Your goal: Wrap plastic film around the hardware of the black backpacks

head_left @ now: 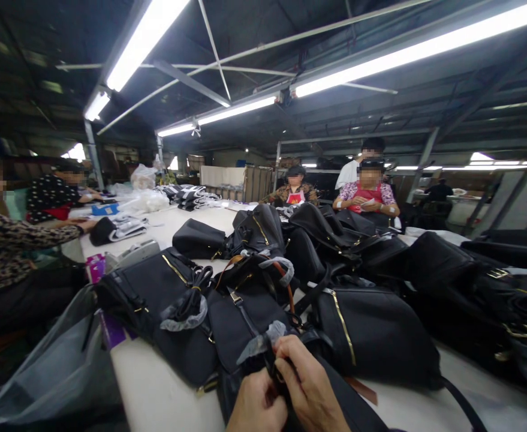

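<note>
Low in the middle of the head view, my left hand (258,401) and my right hand (307,381) meet at a black strap (270,355). Both have their fingers closed on it, and a small metal piece shows by my right thumb. Clear plastic wrap (259,347) bunches just beyond my fingertips. The strap lies over a black bag (231,315) with a gold buckle and a brown strip. Left of it rests another black bag (148,294) with a gold zipper and a bundled cord. My fingers hide the exact grip.
Several black bags (380,333) are heaped across the white table (146,384), mostly to the right. A clear plastic bag (65,366) hangs at the left edge. One person (2,252) sits close on the left; other people are around the far side. Folded pieces (119,228) lie farther back.
</note>
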Motion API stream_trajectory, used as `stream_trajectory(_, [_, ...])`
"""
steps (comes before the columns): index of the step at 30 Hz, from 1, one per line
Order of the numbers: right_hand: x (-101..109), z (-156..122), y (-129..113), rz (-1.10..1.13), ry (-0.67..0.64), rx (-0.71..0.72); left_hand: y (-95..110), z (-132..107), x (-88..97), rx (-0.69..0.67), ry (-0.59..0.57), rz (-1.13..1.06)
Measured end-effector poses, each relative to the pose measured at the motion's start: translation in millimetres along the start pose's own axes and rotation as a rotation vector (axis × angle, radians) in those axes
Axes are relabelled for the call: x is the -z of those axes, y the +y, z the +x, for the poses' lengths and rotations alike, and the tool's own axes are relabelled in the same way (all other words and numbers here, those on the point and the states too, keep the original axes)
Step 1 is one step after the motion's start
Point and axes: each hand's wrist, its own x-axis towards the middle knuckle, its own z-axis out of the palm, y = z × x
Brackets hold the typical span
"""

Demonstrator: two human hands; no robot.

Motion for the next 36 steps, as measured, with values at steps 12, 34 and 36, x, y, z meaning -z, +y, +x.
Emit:
stream_trajectory(12, [15.5,6.5,-2.9,-0.283,0.056,0.274,-25.9,-6.8,3.1,-0.182,0.096,0.539])
stream_trajectory(34, [40.9,9.7,-12.1,0.512,-0.319,-0.513,0.7,-11.5,10.9,-0.334,0.035,0.615])
stream_trajectory(36, [46.3,9.7,-16.0,0.545,-0.356,-0.518,12.8,-9.2,18.3,-0.578,0.154,0.743])
